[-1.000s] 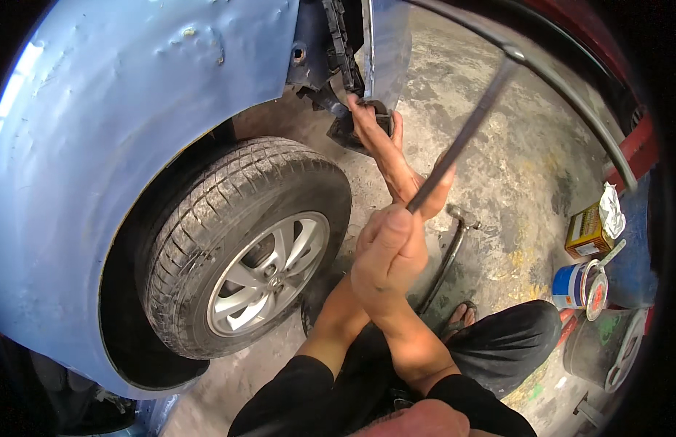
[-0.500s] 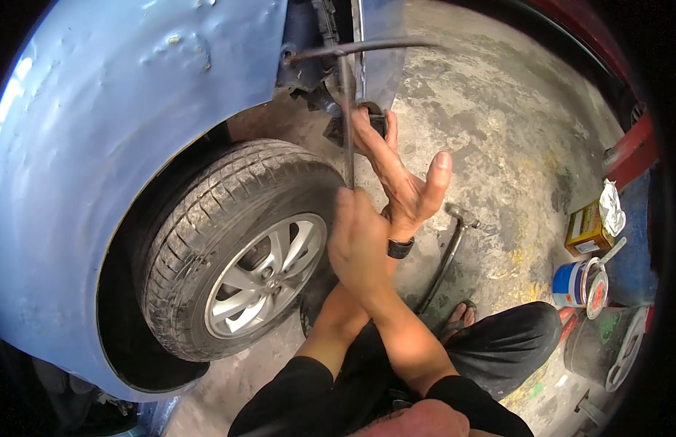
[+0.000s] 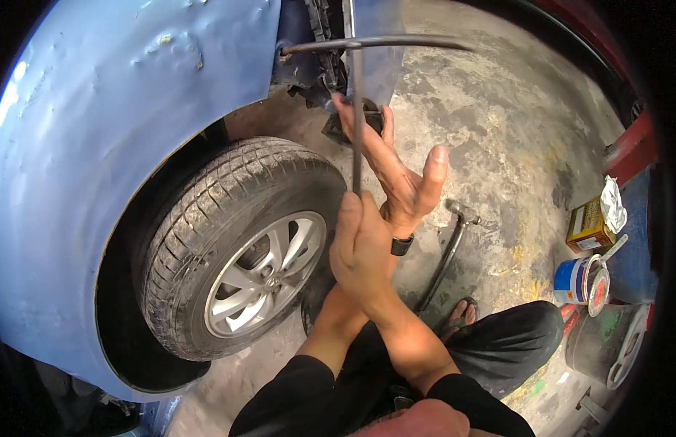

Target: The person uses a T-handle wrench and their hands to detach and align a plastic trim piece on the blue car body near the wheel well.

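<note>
My right hand [image 3: 361, 251] is closed around the long shaft of a dark metal bar [image 3: 358, 146]. Its curved crosspiece [image 3: 432, 44] reaches leftward to a hole in the inner body panel [image 3: 290, 69] beside a dented light blue fender [image 3: 148, 87]. Behind the shaft my left hand [image 3: 396, 175], with a black watch at the wrist, has thumb and fingers spread, its fingertips at a black plastic part [image 3: 334, 131] low on the panel's edge. The tyre [image 3: 185, 255] with its silver wheel sits under the fender, left of my hands. My forearms cross.
A hammer [image 3: 461, 213] lies on the stained concrete floor [image 3: 498, 131] right of my hands. At the right stand a tin with white wrapping [image 3: 589, 226], a blue-white can [image 3: 571, 282], a blue drum [image 3: 629, 269], a grey container [image 3: 600, 342] and red metalwork [image 3: 629, 146].
The bar has swung left, its crosspiece now across the panel gap at the hole. My right hand shifted slightly left. My left thumb shows apart, clear of the shaft.
</note>
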